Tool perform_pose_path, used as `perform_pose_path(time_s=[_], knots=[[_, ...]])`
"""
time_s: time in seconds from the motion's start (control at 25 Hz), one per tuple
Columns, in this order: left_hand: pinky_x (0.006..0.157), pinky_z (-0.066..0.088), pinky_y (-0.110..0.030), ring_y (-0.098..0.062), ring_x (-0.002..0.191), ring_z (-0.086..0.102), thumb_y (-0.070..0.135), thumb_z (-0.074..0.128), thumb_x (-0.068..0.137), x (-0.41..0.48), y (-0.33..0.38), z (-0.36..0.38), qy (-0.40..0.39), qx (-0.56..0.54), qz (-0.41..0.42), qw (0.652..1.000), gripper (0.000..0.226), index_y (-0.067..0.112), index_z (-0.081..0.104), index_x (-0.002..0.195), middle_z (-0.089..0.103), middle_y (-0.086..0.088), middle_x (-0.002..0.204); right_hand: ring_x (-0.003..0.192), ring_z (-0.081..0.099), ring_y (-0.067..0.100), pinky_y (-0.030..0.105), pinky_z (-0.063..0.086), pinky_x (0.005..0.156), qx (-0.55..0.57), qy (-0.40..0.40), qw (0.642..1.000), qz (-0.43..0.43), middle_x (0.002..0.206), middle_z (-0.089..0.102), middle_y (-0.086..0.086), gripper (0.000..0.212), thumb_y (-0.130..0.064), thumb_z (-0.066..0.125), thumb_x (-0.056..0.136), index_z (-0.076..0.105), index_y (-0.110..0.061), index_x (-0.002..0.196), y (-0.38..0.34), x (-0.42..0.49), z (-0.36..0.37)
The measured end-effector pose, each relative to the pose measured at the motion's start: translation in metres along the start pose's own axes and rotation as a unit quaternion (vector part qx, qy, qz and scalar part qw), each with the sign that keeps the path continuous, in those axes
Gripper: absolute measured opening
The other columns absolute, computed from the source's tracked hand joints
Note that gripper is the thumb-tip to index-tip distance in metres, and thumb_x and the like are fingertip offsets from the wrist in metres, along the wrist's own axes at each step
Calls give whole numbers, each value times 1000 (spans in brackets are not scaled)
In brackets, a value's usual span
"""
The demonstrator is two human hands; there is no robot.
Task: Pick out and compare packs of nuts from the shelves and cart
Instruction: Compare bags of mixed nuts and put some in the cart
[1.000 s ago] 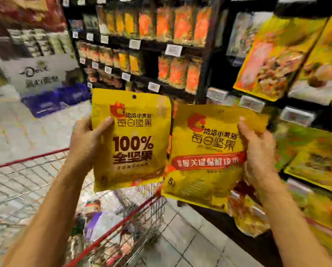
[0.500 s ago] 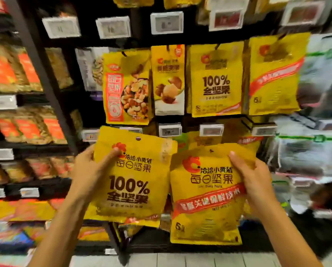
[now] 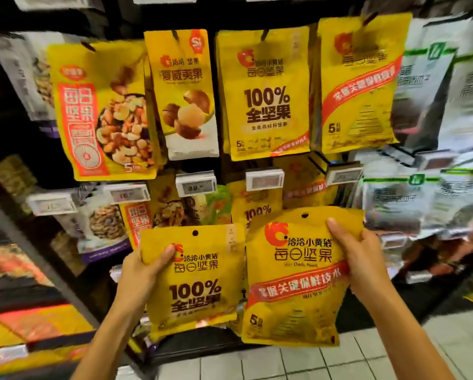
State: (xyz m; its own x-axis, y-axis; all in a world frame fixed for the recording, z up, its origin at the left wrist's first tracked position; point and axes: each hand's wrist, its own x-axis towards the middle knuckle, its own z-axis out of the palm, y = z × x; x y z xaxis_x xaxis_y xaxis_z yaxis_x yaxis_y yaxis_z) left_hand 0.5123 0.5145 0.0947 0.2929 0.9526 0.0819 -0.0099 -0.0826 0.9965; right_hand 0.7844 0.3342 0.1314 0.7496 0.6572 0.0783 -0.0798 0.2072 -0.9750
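Yellow pouches fill the head view. Left hand point(image 3: 139, 278) pinches the 100% pack point(image 3: 199, 283) at 7 o'clock, thumb on front. Right hand point(image 3: 364, 267) grips the red-banner pack point(image 3: 292, 283) at 5 o'clock, with the two packs' edges meeting. Looks like mid-compare to me. Next is probably picking one and rehanging the other beside the hanging packs point(image 3: 265, 100) at 12.

Small white price tags point(image 3: 196, 185) with grey screens, one reading 39; pale tiled floor point(image 3: 366, 357) at lower right.
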Motion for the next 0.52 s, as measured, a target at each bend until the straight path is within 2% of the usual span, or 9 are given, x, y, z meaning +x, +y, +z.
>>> perform_pose_path(time_s=[0.2,0.28,0.4,0.52], knots=[[48,51,-13,-10,63,71,27,69,78,19,-65,16,54,12,45,997,2,25,68,78,74,9,72,66,72,14,24,57,53,-4,-53,999,-3,73,75,-3,24,-37,68,63,67,-19,79,71,42,10],[48,50,-13,-8,63,71,35,70,71,29,-83,14,90,-2,67,994,9,27,68,75,74,10,72,64,71,12,23,57,52,1,-63,998,-18,71,75,-4,23,-37,68,62,67,-18,77,96,56,18],[47,49,-12,-6,62,70,42,69,65,53,-107,4,153,-33,115,981,20,26,67,77,73,12,70,65,72,14,29,59,54,10,-76,996,-43,72,75,-3,30,-41,70,58,70,-18,77,136,77,37],[46,49,-13,-5,59,69,41,67,70,82,-120,-14,190,-40,143,971,19,25,64,79,73,12,67,68,72,14,25,56,50,12,-112,991,-73,77,75,-5,24,-49,71,55,73,-36,76,156,94,59]])
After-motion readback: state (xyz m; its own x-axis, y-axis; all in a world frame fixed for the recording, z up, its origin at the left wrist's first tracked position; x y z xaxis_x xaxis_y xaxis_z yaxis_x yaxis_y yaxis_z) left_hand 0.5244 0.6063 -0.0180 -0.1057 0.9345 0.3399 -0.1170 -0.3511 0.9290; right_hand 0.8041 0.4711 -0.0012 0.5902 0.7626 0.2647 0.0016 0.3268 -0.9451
